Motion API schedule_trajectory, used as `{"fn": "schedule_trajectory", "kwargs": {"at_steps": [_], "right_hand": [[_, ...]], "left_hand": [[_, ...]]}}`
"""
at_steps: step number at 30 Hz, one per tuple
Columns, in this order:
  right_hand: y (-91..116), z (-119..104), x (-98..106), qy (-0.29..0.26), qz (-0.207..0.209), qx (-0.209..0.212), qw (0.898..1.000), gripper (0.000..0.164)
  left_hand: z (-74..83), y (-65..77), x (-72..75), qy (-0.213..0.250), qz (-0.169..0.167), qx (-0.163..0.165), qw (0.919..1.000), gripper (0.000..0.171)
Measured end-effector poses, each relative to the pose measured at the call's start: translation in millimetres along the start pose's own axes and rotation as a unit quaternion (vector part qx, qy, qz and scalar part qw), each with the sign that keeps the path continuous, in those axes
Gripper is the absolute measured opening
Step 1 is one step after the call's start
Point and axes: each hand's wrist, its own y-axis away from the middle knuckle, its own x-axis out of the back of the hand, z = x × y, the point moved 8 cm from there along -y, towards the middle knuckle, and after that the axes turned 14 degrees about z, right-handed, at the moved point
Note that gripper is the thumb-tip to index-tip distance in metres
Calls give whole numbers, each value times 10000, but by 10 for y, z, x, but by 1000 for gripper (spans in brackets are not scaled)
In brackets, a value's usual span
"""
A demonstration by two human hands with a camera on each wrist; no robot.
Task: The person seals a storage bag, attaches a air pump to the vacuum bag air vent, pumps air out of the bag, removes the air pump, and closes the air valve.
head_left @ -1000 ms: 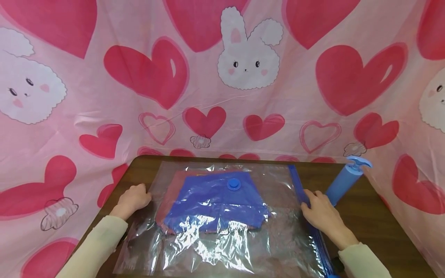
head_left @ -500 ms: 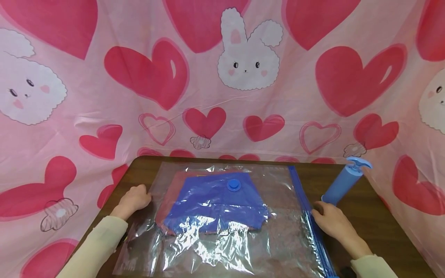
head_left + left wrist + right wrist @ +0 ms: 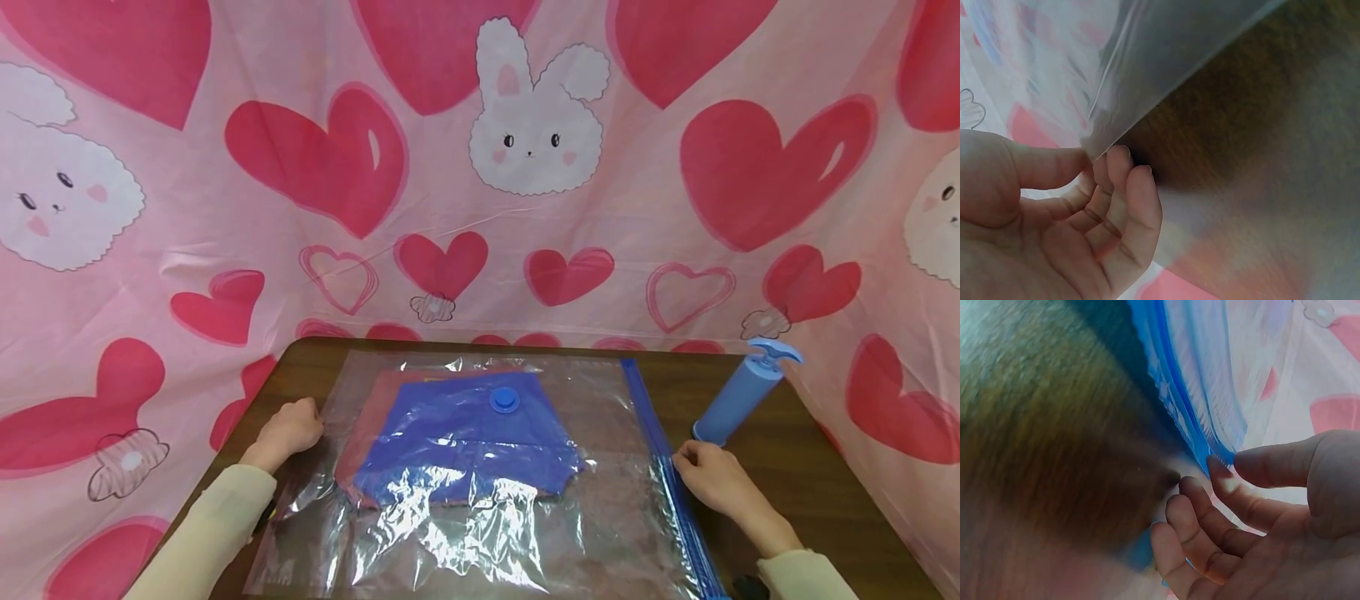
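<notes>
A clear plastic vacuum storage bag lies flat, with folded blue cloth and pink cloth inside. On its upper face sits a round blue valve. My left hand pinches the bag's left edge between thumb and curled fingers, as the left wrist view shows. At the opposite side, my right hand holds the blue zip strip. In the right wrist view, thumb and forefinger pinch that strip, while the other fingers curl loosely below it.
Just beyond my right hand a blue hand pump stands upright on the dark wooden table. A pink curtain with hearts and rabbits hangs behind the table and along both sides.
My right hand has slid along the zip strip toward me and slightly right, and now pinches its outer edge. My left hand has stayed at the bag's left edge.
</notes>
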Motion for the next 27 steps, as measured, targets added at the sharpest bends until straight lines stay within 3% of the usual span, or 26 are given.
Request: {"fn": "schedule_trajectory", "kwargs": {"at_steps": [4, 10, 15, 27], "right_hand": [[-36, 126, -71, 59, 128, 19, 9999, 18], [-7, -59, -8, 32, -100, -154, 9998, 19], [-33, -81, -24, 5, 45, -69, 10000, 17], [-2, -153, -5, 160, -125, -74, 9998, 20]], "left_hand": [[-9, -15, -4, 2, -7, 23, 10000, 11], [-36, -44, -17, -32, 18, 83, 10000, 15], [-66, -51, -23, 75, 28, 78, 9999, 15], [-617, -379, -443, 372, 318, 44, 9988, 15]]}}
